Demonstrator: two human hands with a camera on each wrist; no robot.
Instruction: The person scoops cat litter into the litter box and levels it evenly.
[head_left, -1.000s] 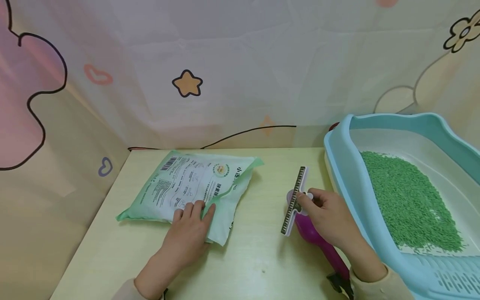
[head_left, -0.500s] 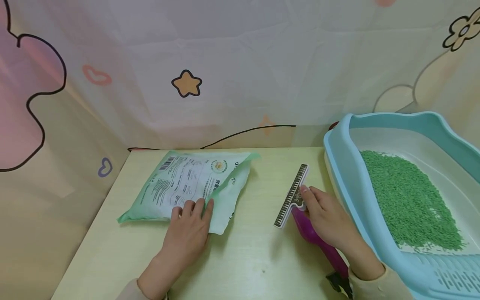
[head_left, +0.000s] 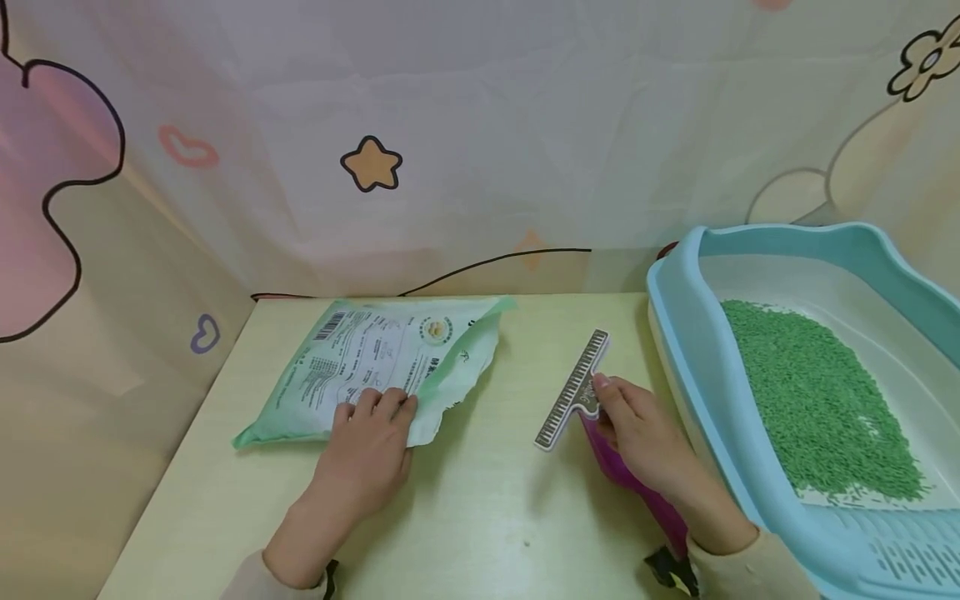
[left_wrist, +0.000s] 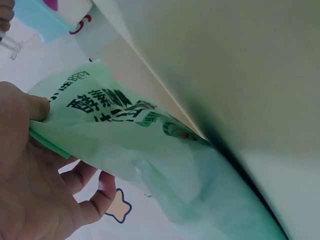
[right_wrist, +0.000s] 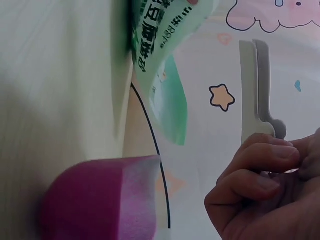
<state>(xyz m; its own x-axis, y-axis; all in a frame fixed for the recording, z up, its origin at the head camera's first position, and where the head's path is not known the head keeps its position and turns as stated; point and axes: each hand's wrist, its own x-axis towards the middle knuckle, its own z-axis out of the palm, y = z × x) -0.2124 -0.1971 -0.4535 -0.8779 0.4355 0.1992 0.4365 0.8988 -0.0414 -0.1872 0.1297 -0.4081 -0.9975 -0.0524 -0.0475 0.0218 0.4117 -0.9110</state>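
Observation:
A green and white litter bag (head_left: 330, 367) lies on the table, printed side up, with its near right end folded over. My left hand (head_left: 363, 458) rests across that end. In the left wrist view, its thumb lies on one side of the bag's edge (left_wrist: 100, 112) and the curled fingers on the other. My right hand (head_left: 648, 437) pinches a T-shaped sealing clip (head_left: 573, 392) with a piano-key pattern, held above the table to the right of the bag. In the right wrist view, the clip's two bars (right_wrist: 252, 80) stand close together, side by side.
Below my right hand lies a purple scoop (head_left: 615, 462), partly covered by it. A blue litter box (head_left: 693, 325) holding green pellets (head_left: 817, 400) stands at the right. A patterned cloth (head_left: 465, 150) hangs behind the table.
The bag's right end has been folded further up and over by my left hand. My right hand has turned the clip flatter and brought it slightly left, towards the bag.

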